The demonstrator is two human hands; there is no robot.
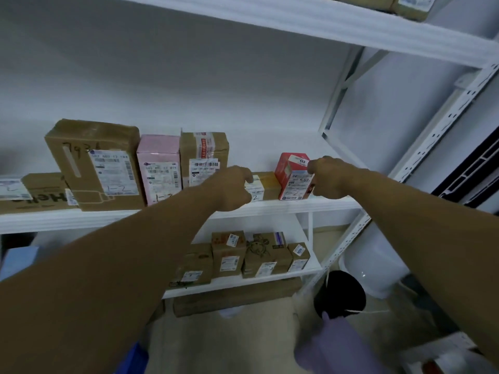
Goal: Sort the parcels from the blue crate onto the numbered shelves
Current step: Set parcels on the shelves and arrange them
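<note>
Both arms reach to the middle white shelf [297, 205]. My right hand [328, 176] grips a small red parcel [293, 175] that stands upright at the shelf's right end, fingers curled on its right side. My left hand [233, 188] has curled fingers touching the top left of a low brown box [266, 188] lying beside the red parcel. Further left stand a taped brown parcel [204, 156], a pink parcel [159, 168] and a big brown box marked 1-2 [94, 163]. A blue crate corner [137, 359] shows at the bottom.
A flat brown box [40, 193] lies at the shelf's left end. The lower shelf [243, 283] carries several small brown parcels. Above hangs another shelf [324, 20] with boxes. A perforated white upright [432, 136] bounds the right side; a black round object [340, 295] is on the floor.
</note>
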